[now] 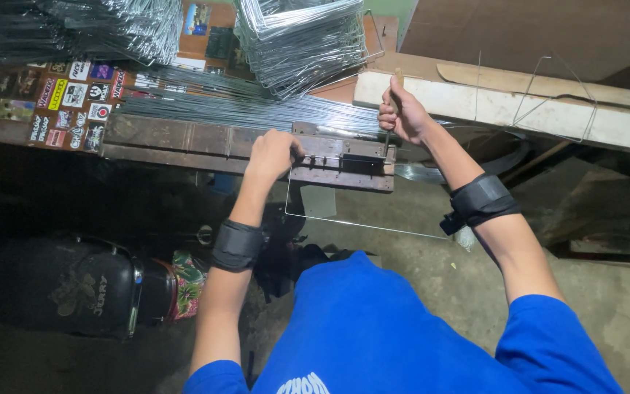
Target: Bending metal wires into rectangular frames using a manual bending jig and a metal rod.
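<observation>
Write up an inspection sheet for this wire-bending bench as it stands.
Surface: wooden bench, worn, stickers at its left end.
Job's things: bending jig at the bench edge; thin wire bent into a U hangs below it.
Clutter: straight wire rods behind the jig; stacks of bent wire frames above.
Grippers: left hand presses on the jig; right hand closed around an upright lever handle.
Cables: nothing seen.
Surroundings: white plank right; black container on concrete floor.
</observation>
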